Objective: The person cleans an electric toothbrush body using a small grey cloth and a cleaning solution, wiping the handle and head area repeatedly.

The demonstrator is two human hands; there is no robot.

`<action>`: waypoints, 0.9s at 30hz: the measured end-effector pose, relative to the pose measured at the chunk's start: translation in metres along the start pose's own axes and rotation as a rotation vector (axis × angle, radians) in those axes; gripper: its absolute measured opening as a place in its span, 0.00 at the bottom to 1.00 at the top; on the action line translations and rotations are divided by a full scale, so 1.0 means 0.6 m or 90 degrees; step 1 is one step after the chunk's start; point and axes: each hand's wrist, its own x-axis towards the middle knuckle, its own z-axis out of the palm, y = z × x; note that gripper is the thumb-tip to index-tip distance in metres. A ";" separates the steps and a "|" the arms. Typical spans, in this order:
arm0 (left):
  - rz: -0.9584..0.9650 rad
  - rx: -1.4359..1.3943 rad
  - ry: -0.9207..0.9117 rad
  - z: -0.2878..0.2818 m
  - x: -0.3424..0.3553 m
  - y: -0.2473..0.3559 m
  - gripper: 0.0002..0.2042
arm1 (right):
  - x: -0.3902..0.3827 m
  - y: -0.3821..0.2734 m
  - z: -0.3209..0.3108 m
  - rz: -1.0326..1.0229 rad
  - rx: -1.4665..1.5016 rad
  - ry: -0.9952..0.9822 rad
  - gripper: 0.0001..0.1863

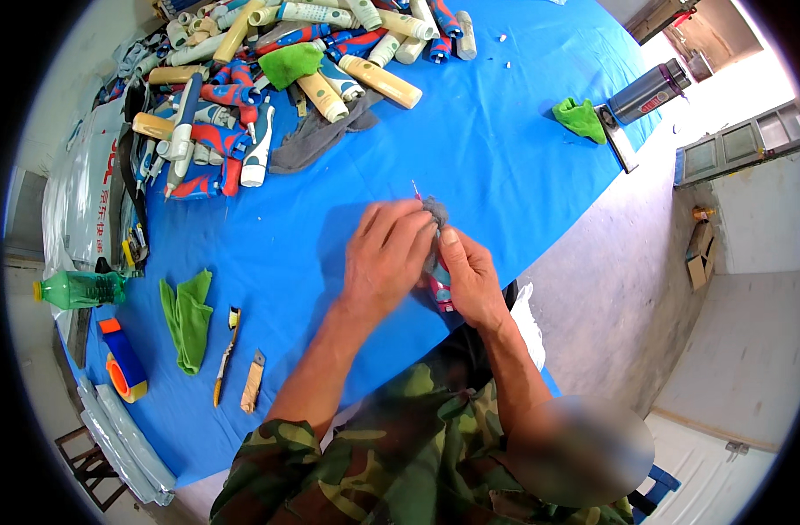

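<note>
A red and blue handle [442, 296], which looks like an electric toothbrush body, stands tilted between my hands, with a thin tip poking out above. My right hand [471, 276] is closed round it from the right, thumb up along its side. Bunched grey cloth [436, 210] wraps its upper part. My left hand [382, 254] curls its fingers over that cloth from the left, slightly blurred. Fingers hide most of the handle.
A heap of similar handles [378, 80] lies far left on the blue-covered table [505, 157]. Left of my arms are a green cloth [188, 324], toothbrush [228, 354], wooden-handled knife [253, 382], tape dispenser [124, 359] and green bottle [80, 289]. A dark flask [646, 93] lies far right.
</note>
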 end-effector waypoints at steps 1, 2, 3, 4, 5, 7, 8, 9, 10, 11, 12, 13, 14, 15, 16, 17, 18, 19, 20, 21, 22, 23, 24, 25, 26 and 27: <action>-0.022 -0.009 0.012 0.002 -0.001 -0.003 0.10 | 0.001 0.002 0.002 0.000 -0.002 -0.001 0.21; -0.022 -0.010 0.014 0.000 0.000 -0.003 0.10 | 0.002 0.006 0.005 -0.025 0.002 0.006 0.21; -0.009 0.002 0.007 -0.004 0.002 -0.004 0.09 | 0.002 0.009 0.008 -0.051 0.006 0.012 0.21; 0.004 0.015 0.002 -0.009 0.003 -0.005 0.08 | 0.003 0.010 0.009 -0.051 0.005 0.010 0.21; 0.004 0.017 0.003 -0.010 0.001 -0.010 0.08 | 0.004 0.010 0.011 -0.039 0.008 0.008 0.22; -0.114 -0.040 0.024 -0.004 -0.006 -0.020 0.06 | 0.002 0.006 0.010 -0.030 0.011 0.008 0.23; -0.110 -0.042 0.025 -0.006 -0.006 -0.021 0.06 | -0.001 0.001 0.004 -0.005 0.016 -0.024 0.24; -0.151 -0.003 0.022 -0.010 -0.005 -0.024 0.05 | -0.004 -0.003 -0.001 0.019 0.024 -0.055 0.26; -0.187 0.015 0.022 0.002 0.000 -0.025 0.04 | -0.007 -0.006 -0.006 0.012 0.014 -0.034 0.26; -0.192 0.037 0.012 0.000 0.001 -0.031 0.05 | -0.008 -0.005 -0.001 0.053 0.062 -0.021 0.26; -0.197 0.044 0.006 -0.004 -0.001 -0.039 0.05 | -0.009 -0.005 -0.003 0.090 0.101 0.005 0.26; -0.212 0.048 0.012 -0.009 0.001 -0.040 0.05 | -0.007 -0.004 -0.003 0.073 0.122 0.005 0.27; -0.224 0.038 0.015 -0.002 0.005 -0.034 0.04 | -0.008 -0.002 -0.012 0.052 0.137 0.018 0.27; -0.228 0.020 0.042 -0.016 -0.003 -0.038 0.04 | 0.005 0.014 0.002 0.032 0.177 0.014 0.26; -0.231 -0.005 0.066 -0.017 -0.003 -0.031 0.05 | 0.011 0.021 0.004 0.009 0.214 0.015 0.26; -0.221 -0.032 0.069 -0.010 -0.004 -0.018 0.05 | 0.011 0.028 -0.003 -0.005 0.200 0.036 0.26; -0.192 -0.054 0.054 -0.009 -0.005 -0.005 0.05 | 0.011 0.035 -0.007 0.005 0.275 0.035 0.25; -0.163 -0.065 0.036 -0.011 -0.007 0.002 0.06 | 0.014 0.035 -0.007 0.016 0.357 0.024 0.23; -0.154 -0.071 0.035 -0.007 -0.007 0.013 0.06 | 0.017 0.031 -0.010 0.006 0.357 0.030 0.23; -0.108 -0.103 -0.001 -0.001 -0.004 0.029 0.07 | 0.020 0.026 -0.014 0.007 0.396 0.055 0.21; -0.064 -0.134 -0.040 0.004 -0.005 0.043 0.08 | 0.022 0.024 -0.015 0.010 0.439 0.081 0.20; -0.032 -0.117 -0.053 0.004 -0.002 0.054 0.09 | 0.024 0.031 -0.020 0.000 0.471 0.049 0.17; -0.028 -0.120 -0.053 0.005 -0.001 0.055 0.09 | 0.026 0.035 -0.023 -0.005 0.470 0.051 0.17; -0.026 -0.132 -0.059 0.006 -0.002 0.055 0.10 | 0.028 0.040 -0.022 -0.011 0.471 0.033 0.17; -0.024 -0.143 -0.065 0.008 -0.003 0.056 0.10 | 0.028 0.044 -0.022 -0.016 0.471 0.014 0.16; -0.023 -0.147 -0.065 0.009 -0.005 0.055 0.10 | 0.027 0.046 -0.022 -0.017 0.470 0.017 0.16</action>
